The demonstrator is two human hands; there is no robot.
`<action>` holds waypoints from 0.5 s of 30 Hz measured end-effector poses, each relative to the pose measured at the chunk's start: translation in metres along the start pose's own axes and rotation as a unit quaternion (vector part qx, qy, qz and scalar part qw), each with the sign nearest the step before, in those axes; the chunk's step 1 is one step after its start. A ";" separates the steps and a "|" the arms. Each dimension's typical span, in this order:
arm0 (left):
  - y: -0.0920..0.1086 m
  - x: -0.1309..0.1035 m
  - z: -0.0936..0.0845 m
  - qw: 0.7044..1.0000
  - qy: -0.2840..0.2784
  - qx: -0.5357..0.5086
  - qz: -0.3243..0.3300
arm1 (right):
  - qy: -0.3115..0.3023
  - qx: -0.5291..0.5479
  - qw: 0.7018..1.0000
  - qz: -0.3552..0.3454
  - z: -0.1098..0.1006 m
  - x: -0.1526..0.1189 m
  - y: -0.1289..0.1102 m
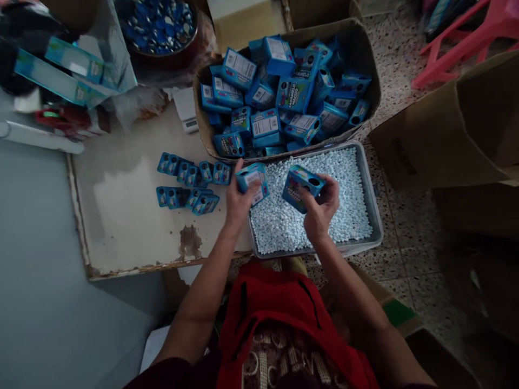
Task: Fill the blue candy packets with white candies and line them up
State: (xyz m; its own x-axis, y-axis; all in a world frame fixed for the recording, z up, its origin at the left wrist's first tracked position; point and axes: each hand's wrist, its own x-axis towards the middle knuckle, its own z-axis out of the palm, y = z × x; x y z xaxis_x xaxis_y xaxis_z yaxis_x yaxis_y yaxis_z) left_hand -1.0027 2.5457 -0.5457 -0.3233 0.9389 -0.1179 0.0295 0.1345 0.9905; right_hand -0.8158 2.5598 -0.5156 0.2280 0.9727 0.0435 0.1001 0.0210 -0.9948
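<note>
Carton (256, 172), blue and printed, is clasped in your left hand (239, 201), thumb across its white panel; second carton (292, 188) is pinched in your right hand (325, 202), thumb on its front. Both are above the plastic tray (378, 229) of pale pellets (351, 202). Likely thin card: light, smooth, easily dented. Hold opposite side walls near the edges, gently. Cannot tell whether either top is open.

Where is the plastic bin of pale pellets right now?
In the head view, the bin is right of center, along the near side of the cardboard box of blue cartons; the right hand holds one carton over it.
</note>
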 end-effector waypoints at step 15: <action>-0.021 0.004 0.005 0.977 -0.211 0.033 -0.025 | -0.051 0.073 0.994 0.069 0.006 -0.031 0.045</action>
State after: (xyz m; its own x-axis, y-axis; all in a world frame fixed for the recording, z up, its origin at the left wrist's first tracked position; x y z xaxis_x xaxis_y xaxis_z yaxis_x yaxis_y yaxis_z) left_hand -0.9997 2.5487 -0.5672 0.0928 0.9756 -0.1990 0.0886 0.1910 0.9776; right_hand -0.8246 2.5320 -0.5618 0.1303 0.9869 -0.0955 -0.0684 -0.0872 -0.9938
